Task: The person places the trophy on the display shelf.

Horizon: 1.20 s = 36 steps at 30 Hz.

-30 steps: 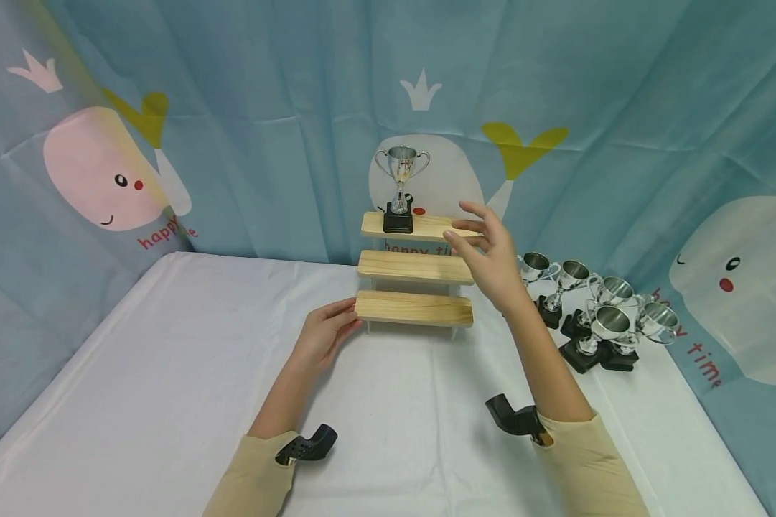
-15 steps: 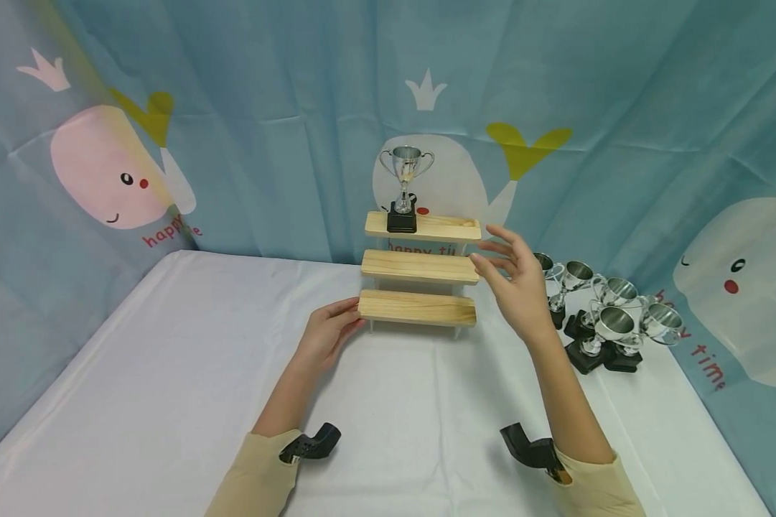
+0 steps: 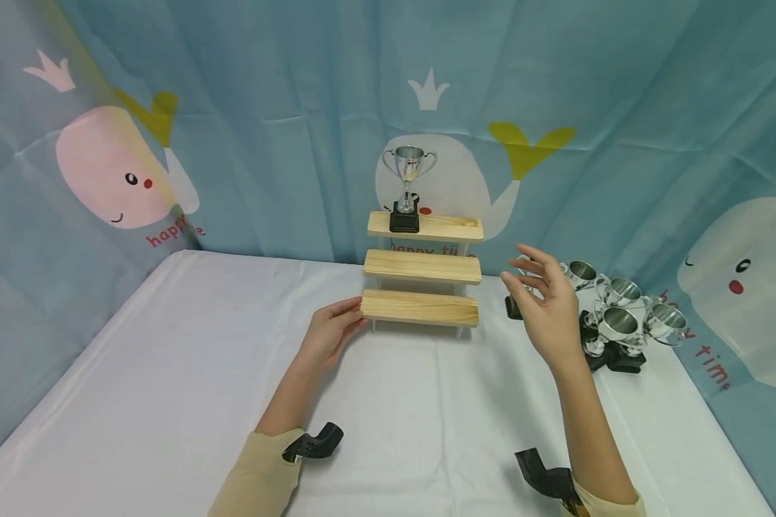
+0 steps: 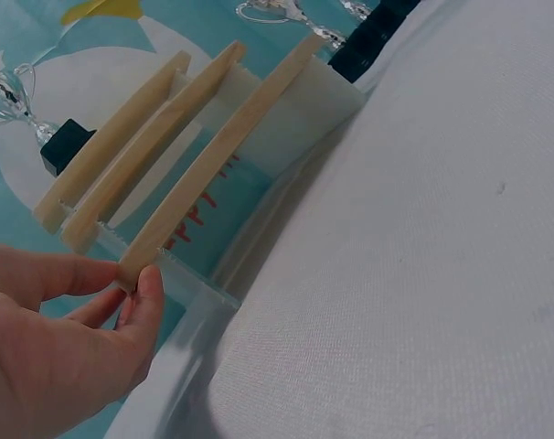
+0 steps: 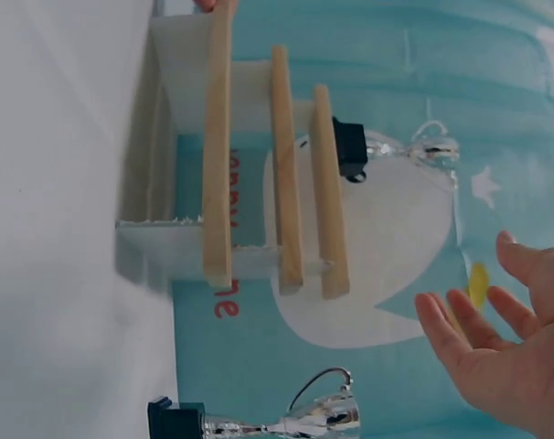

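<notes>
A three-tier display stand with wooden boards on whitish supports stands at the back of the table. On the left part of its top board a silver trophy with a black base stands upright. My left hand pinches the left end of the lowest board between thumb and fingers. My right hand is in the air right of the stand, fingers apart and loosely bent, holding nothing. It overlaps part of a trophy on the table behind it in the head view.
Several more silver trophies with black bases crowd together at the right side of the table. A white cloth covers the table. Behind it hangs a blue curtain printed with whales.
My right hand has moved right and downward, away from the stand's top board toward the trophies. My left hand stays at the lowest board.
</notes>
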Motion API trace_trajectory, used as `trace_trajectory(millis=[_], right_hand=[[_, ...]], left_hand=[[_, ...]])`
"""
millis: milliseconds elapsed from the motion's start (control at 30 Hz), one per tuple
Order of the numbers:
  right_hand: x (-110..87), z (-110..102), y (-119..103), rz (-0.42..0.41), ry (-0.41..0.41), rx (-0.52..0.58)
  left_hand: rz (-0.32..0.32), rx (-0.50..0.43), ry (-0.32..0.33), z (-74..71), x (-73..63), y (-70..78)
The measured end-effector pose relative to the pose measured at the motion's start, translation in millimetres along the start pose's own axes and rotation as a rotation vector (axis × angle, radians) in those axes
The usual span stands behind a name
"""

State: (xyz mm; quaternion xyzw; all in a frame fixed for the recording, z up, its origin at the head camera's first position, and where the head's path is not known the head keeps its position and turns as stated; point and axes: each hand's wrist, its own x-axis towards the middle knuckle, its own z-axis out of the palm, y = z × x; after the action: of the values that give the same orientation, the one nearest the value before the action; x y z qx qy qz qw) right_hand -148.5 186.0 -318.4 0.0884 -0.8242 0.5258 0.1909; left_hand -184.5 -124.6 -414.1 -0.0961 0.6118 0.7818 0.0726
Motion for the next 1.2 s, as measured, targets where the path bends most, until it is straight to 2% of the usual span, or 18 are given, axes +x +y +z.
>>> trace_trajectory(millis=[333, 867, 1200], right_hand=[[-12.3, -11.5, -1.7, 0.053, 0.075, -0.098], [-22.9, -35.8, -4.3, 0.024, 0.249, -0.198], [-26.6, -49.5, 1.3, 0.064, 0.308, -0.234]], left_hand=[[0.007, -0.012, -0.002, -0.2, -0.5, -0.8], [0.016, -0.004, -0.008, -1.2, -2.1, -0.2], [0.012, -0.011, -0.006, -0.1, -2.2, 0.2]])
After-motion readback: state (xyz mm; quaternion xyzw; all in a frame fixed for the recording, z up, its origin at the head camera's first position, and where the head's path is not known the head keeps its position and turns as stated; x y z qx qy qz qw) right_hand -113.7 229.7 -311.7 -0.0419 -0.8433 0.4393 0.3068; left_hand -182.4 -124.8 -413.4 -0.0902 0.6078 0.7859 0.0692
